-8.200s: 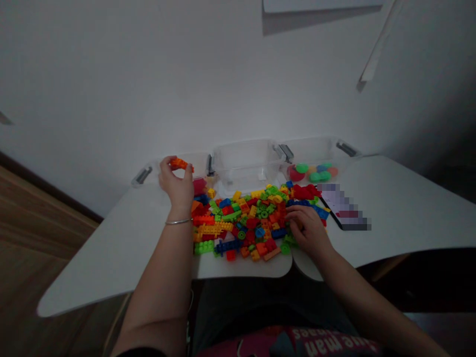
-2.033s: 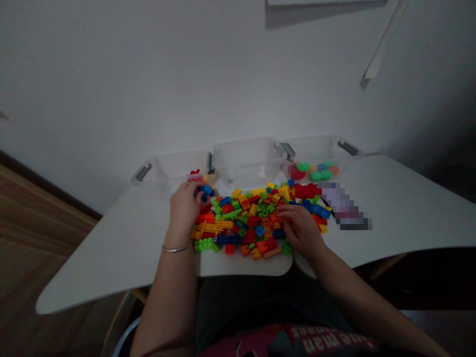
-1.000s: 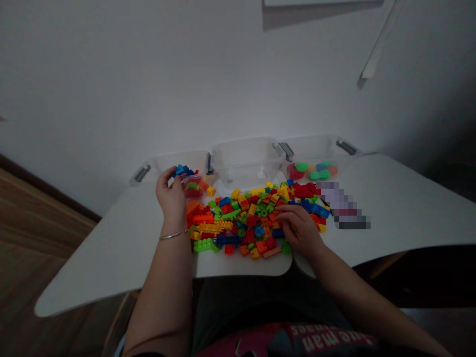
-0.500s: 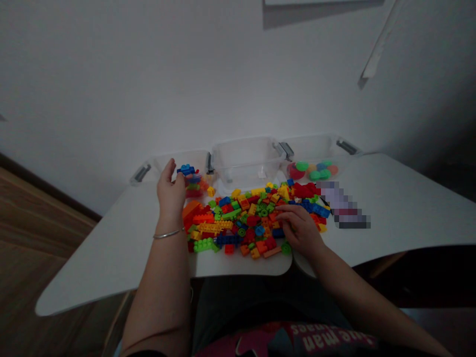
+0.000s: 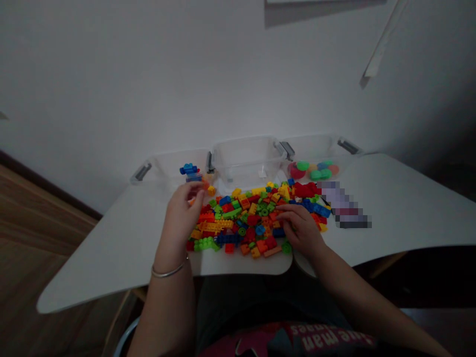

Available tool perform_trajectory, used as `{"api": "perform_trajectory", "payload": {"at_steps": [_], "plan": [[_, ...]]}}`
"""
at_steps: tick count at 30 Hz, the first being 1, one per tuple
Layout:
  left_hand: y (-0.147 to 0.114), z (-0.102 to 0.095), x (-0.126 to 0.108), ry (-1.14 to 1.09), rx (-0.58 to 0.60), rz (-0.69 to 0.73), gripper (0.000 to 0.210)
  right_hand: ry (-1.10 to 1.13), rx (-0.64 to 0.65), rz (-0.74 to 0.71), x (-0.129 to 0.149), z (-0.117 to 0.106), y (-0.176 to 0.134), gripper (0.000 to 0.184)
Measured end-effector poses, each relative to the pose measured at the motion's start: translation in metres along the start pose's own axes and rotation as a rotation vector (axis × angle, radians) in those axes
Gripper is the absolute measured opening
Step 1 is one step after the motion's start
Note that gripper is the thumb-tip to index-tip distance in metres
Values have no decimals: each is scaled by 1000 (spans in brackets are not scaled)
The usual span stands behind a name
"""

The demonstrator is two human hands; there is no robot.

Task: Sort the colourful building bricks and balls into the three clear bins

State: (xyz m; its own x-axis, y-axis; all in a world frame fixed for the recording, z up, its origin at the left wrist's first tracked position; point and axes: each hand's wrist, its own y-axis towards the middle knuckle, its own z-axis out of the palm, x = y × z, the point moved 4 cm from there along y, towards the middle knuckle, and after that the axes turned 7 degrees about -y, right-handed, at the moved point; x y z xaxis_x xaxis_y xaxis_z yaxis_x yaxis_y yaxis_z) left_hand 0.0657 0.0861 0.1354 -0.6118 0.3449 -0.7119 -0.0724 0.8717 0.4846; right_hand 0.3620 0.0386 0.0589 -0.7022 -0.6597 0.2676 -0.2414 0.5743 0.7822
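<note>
A heap of colourful plastic building bricks (image 5: 232, 214) lies on the white table. My left hand (image 5: 182, 206), with a silver bangle on its wrist, hovers over the heap's left end. Its fingers curve apart from the thumb, and orange shows in the gap between them. Just beyond it, a blue brick piece (image 5: 189, 169) sits on top of other bricks in the left clear bin (image 5: 173, 161). My right hand (image 5: 302, 229) rests on the heap's right side. Its fingers stretch over orange and green pieces, with the thumb lower and apart; nothing is visibly held.
A clear middle bin (image 5: 248, 148) and a right bin (image 5: 312, 146) stand against the wall, the right one with green, red and orange pieces inside. A blurred-out flat object (image 5: 344, 206) lies right of the heap. The table's curved front edge (image 5: 241, 272) is close to my body.
My left hand has drawn back from the left bin towards me and over the heap's left end. The blue brick piece stays in the bin. My right hand has barely moved.
</note>
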Motion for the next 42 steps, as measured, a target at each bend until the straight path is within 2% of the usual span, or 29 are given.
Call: {"api": "perform_trajectory", "payload": {"at_steps": [5, 7, 11, 17, 24, 36, 42], "plan": [[-29, 17, -5, 268, 498, 92, 24, -3, 8, -3, 0, 1, -1, 21], [-38, 24, -5, 324, 605, 116, 30, -7, 4, -2, 0, 1, -1, 21], [-51, 37, -10, 400, 697, 112, 36, -7, 1, -6, 1, 1, -1, 22], [-60, 47, -18, 484, 692, 103, 34, -19, 15, -4, 1, 3, 0, 21], [-60, 48, -13, 495, 679, 125, 27, -15, 10, -7, 2, 3, 1, 21], [-54, 47, -4, 369, 638, 142, 24, -7, 34, 22, 1, 4, -2, 20], [-49, 44, -3, 254, 547, 59, 23, -4, 34, 37, 1, 4, -3, 21]]}}
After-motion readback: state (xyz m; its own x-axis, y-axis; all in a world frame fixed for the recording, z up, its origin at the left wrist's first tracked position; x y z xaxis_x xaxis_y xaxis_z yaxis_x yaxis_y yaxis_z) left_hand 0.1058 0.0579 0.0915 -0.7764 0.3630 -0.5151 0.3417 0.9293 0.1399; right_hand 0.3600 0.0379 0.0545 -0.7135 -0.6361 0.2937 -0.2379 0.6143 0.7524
